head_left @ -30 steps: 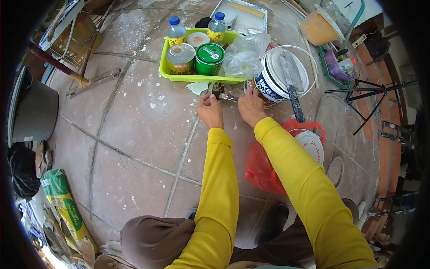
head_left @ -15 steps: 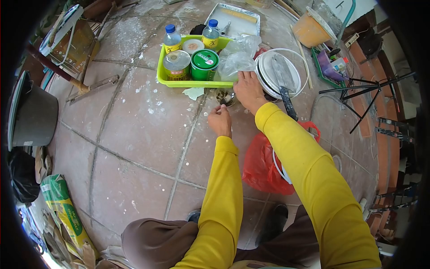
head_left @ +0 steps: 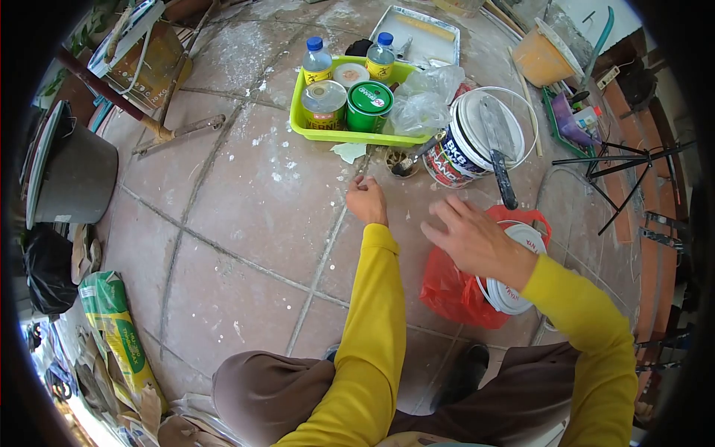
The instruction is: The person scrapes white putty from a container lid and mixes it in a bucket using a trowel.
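Observation:
My left hand (head_left: 366, 200) is held over the tiled floor with its fingers curled together; whatever they pinch, if anything, is too small to make out. Just beyond it stands a small clear cup (head_left: 395, 165) with dark stuff inside and a brush-like tool leaning from it. Fingers apart and holding nothing, my right hand (head_left: 477, 237) hovers by a red plastic bag (head_left: 450, 279). A white lidded bucket (head_left: 525, 238) lies in that bag, partly hidden by the hand. Behind is a paint bucket (head_left: 452, 156) with a broad scraper (head_left: 497, 141) across its lid.
A lime-green tray (head_left: 335, 136) holds a green can (head_left: 370, 106), a metal tin (head_left: 324, 106), two blue-capped bottles and plastic bags (head_left: 424, 104). Farther back lies a paint tray (head_left: 428, 43). Black tripod legs (head_left: 614, 167) spread at right. A grey tub (head_left: 78, 171) stands left.
My right hand has drawn back from the tray's edge to near the red bag, its fingers spreading. My left hand has moved away from the small cup. The view has shifted slightly.

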Demonstrator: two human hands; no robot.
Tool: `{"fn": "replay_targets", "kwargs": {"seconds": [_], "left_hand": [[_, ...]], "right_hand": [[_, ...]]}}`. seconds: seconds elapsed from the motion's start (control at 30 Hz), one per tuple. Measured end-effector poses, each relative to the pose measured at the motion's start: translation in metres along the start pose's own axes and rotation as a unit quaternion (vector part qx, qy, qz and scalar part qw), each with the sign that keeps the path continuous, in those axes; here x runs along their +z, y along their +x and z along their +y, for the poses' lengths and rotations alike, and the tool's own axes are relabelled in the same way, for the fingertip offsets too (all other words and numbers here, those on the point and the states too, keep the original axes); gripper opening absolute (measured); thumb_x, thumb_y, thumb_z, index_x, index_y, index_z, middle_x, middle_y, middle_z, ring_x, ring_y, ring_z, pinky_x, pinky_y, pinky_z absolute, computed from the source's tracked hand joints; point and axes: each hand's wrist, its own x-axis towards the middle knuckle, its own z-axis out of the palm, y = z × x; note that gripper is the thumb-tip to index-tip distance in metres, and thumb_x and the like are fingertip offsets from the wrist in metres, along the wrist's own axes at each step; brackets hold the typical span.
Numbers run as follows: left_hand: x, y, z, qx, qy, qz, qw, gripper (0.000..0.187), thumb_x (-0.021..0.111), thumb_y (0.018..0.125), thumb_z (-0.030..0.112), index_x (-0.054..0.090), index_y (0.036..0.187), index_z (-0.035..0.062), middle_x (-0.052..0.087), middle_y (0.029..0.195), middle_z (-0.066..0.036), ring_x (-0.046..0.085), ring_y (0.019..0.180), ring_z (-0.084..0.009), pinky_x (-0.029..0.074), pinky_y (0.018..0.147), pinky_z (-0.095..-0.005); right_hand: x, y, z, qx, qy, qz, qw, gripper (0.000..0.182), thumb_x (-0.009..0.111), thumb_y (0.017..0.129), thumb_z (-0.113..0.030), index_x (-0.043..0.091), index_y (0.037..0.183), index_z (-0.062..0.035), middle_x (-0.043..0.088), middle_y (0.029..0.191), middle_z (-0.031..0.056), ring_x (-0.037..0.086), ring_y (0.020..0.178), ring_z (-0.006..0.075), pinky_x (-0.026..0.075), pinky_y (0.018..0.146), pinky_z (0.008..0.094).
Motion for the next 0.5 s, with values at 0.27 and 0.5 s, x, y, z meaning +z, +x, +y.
{"fn": "replay_targets", "kwargs": {"seconds": [0.27,0.5], "left_hand": [[-0.012,0.054,0.057,-0.045,0.153,0.035,0.987,0.035,0.072,0.079,0.025,0.07,0.101,-0.0016,0.069,0.101,-0.024,0.067,0.093,-0.0387,0.053,0.083,-0.0431],[-0.002,0.049,0.038,-0.036,0.175,-0.007,0.984,0.029,0.07,0.08,0.028,0.074,0.086,0.0001,0.07,0.095,-0.024,0.068,0.09,-0.0393,0.053,0.083,-0.0452]], "right_hand": [[-0.111,-0.102,-0.064,0.11,0.12,-0.064,0.985,0.037,0.066,0.077,-0.01,0.063,0.113,-0.0006,0.053,0.112,0.0177,0.055,0.099,0.0318,0.048,0.084,0.0419],[-0.126,-0.132,-0.056,0.257,0.101,-0.021,0.961,0.039,0.071,0.077,-0.011,0.065,0.114,-0.0007,0.053,0.113,0.017,0.054,0.099,0.0353,0.046,0.088,0.0443]]}}
